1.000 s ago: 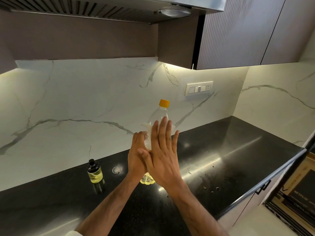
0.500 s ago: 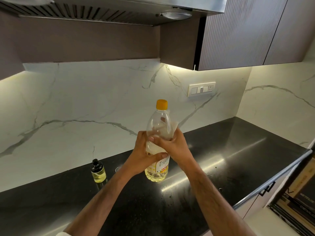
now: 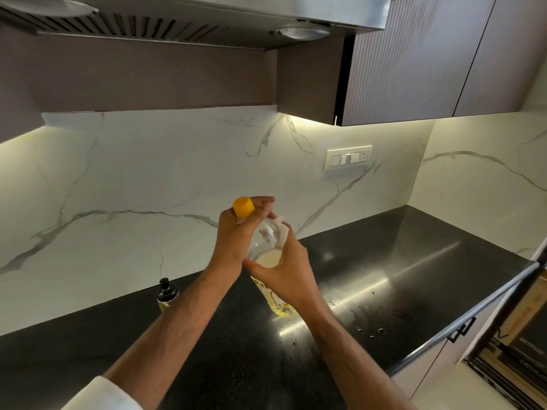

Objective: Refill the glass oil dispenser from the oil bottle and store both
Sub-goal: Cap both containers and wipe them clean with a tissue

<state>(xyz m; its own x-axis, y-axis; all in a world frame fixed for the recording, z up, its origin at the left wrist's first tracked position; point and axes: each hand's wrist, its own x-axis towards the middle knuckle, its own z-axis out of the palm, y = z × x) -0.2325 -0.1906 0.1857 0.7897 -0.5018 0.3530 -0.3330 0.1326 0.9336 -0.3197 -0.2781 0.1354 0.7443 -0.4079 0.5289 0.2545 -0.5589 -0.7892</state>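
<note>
The clear plastic oil bottle (image 3: 273, 300) with a yellow cap (image 3: 243, 206) is tilted, its top leaning left, with a little yellow oil at its base, just over the black counter (image 3: 399, 285). My left hand (image 3: 232, 238) grips the bottle's neck just below the cap. My right hand (image 3: 285, 272) is curled round the bottle's body and presses a white tissue (image 3: 276, 232) against it. The small glass oil dispenser (image 3: 167, 295), with a black top and pale oil inside, stands on the counter to the left by the marble backsplash, apart from both hands.
Water or oil drops (image 3: 370, 331) dot the counter to the right of the bottle. A switch panel (image 3: 348, 158) sits on the backsplash. The range hood (image 3: 177, 22) and dark wall cabinets (image 3: 414, 60) hang overhead. A drawer handle (image 3: 461, 329) shows below the counter's right edge.
My left hand has climbed from the bottle's lower body to its neck. The bottle has tipped from upright to leaning left. My right hand with the tissue has stayed on the body.
</note>
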